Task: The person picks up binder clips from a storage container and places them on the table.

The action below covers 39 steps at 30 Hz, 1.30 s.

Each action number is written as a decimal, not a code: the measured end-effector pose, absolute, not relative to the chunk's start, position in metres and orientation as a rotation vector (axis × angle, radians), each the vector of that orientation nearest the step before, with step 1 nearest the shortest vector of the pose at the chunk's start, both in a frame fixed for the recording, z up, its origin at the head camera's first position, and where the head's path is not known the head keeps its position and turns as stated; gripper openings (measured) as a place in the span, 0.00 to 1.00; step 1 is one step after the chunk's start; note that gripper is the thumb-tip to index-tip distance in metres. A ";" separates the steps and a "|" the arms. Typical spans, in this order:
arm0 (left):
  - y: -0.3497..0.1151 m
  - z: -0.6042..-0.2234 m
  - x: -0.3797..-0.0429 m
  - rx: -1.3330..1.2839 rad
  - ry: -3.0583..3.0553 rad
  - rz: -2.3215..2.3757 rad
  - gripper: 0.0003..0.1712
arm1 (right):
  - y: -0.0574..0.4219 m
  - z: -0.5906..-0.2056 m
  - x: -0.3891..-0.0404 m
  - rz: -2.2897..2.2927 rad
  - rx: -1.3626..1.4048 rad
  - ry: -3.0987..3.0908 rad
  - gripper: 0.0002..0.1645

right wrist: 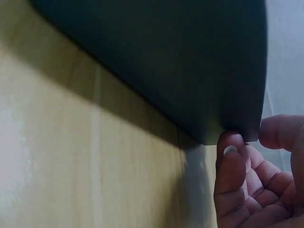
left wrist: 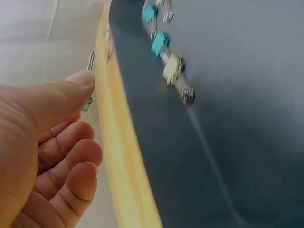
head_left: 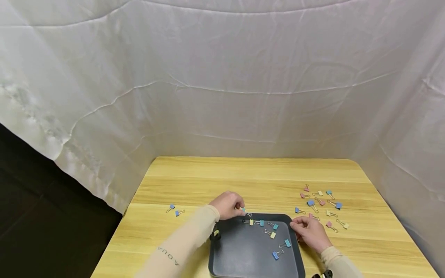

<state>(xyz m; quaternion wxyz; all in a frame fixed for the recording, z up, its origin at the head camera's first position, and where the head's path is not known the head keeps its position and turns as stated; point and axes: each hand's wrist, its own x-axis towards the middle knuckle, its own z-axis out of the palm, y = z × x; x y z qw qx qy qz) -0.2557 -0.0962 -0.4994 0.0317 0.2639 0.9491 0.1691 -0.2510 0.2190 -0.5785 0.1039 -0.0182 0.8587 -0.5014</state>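
My left hand [head_left: 227,204] is at the back left of a dark grey tray [head_left: 240,251]. Between thumb and forefinger it pinches a small teal binder clip [left wrist: 87,106], its wire handle sticking up past the thumb in the left wrist view. The right hand [head_left: 313,233] grips the tray's rim near the back right corner, thumb on one side and fingers on the other. Inside the tray lie several binder clips, among them a yellow clip [head_left: 272,234], a teal clip [head_left: 287,243] and a blue clip [head_left: 276,255].
Several loose clips, pink, yellow and blue, lie right of the tray, including a blue clip [head_left: 311,202]. Two blue clips, one a blue clip [head_left: 177,213], lie at left. The wooden table [head_left: 215,173] meets a pale curtain [head_left: 243,116] behind.
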 end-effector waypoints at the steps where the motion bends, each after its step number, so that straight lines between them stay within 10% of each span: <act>1: -0.101 -0.498 -0.257 0.779 2.927 0.538 0.08 | 0.219 -0.578 -0.251 -1.479 -0.050 2.533 0.11; 39: -0.282 -0.543 -0.236 -0.151 3.007 0.734 0.10 | 0.219 -0.578 -0.251 -1.476 -0.049 2.518 0.12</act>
